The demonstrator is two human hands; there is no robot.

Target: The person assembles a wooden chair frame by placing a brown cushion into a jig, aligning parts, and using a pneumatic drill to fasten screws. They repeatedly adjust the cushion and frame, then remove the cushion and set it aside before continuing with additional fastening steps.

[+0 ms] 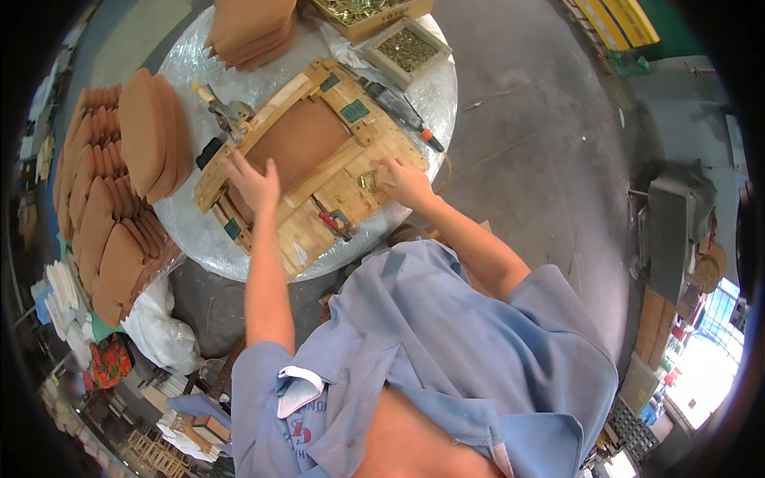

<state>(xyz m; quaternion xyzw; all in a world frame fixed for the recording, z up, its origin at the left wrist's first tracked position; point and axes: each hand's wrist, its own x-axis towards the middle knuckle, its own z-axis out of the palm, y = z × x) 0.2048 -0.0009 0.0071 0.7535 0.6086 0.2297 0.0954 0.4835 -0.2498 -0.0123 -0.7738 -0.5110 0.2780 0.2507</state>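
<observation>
Wooden jig (390,143) on a round table (182,68) covered in clear film, viewed from above; the jig lies aslant, with a brown panel (301,134) seated in its recess and green patches (354,111) on its rails; the left hand (256,185) is spread, thumb apart from the fingers, over the near left part of the jig and the panel's edge, though whether the fingertips press on either cannot be told; the right hand (406,183) is at the jig's right side with fingers bent, just beside a small group of brass-coloured metal pieces (368,182), and whether it pinches one cannot be told; a red-handled clamp (331,220) lies between the hands, nearer the wearer; a toggle clamp (229,118) with a yellow handle stands at the jig's far left edge; beyond the right rail lies a grey power tool (395,105) with an orange end, near an open tray (384,72) of small metal fasteners; stacked brown panels (103,191) fill the left side, with another stack (251,30) at the table's far edge.
</observation>
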